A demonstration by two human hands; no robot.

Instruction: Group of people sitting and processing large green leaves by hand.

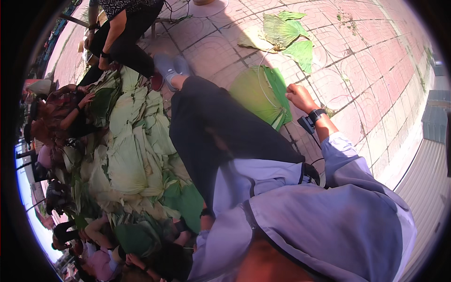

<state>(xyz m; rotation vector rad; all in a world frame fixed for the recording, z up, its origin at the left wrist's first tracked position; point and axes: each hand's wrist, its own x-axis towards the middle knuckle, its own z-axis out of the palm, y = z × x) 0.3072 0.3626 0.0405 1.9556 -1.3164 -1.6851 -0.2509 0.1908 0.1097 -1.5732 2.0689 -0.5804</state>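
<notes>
My right hand [300,97] is closed in a loose fist above the paving, with nothing visible in it. A black wrist device with a cable is strapped to that wrist. Just beside the hand lies a folded stack of large green leaves [252,90], apparently lotus leaves, with a white cord [260,77] looped over it. My left hand [204,205] is almost wholly hidden behind my dark trouser leg; only a sliver and the banded wrist show. Near it spreads a green leaf [186,202], at the edge of a broad pile of pale, wilted leaves [127,158].
Loose leaves [285,33] lie on the tiled pavement [327,56] ahead. One person [128,21] sits by the pile's far end; other people [58,112] handle leaves along its left. More people [102,261] are at lower left. A ribbed metal shutter [422,176] stands at right.
</notes>
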